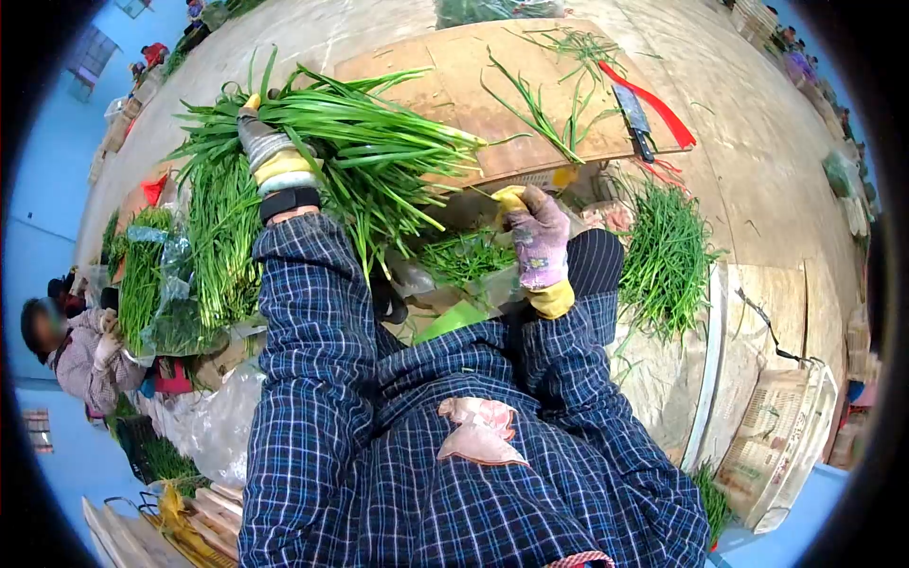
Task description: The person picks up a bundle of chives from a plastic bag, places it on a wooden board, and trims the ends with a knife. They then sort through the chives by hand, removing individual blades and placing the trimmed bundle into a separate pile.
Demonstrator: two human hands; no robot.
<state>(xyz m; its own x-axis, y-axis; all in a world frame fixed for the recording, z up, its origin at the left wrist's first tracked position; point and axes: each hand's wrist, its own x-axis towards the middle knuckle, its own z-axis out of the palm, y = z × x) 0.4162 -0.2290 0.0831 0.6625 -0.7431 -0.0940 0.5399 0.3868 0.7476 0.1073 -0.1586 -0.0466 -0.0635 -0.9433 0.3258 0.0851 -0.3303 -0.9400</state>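
My left hand [269,150], in a grey and yellow glove, is closed around a thick bunch of garlic chives [383,123], its pale cut ends pointing right over the board's near edge. More chives [222,256] hang below that hand. In front of my lap is my right hand [542,235], in a purple and yellow glove, its fingers curled together near the stalk ends. I cannot tell what they pinch. Below and between the hands lies a low heap of cut greens [469,256]. A few loose chives [544,118] are on the wooden board [464,62].
A knife [632,118] and a red strip [653,99] lie at the board's right end. To my right is a pile of chives [668,251], with plastic crates [767,445] farther off. A person [85,355] sits at left beside bundled chives [142,275] and plastic sheeting [222,417].
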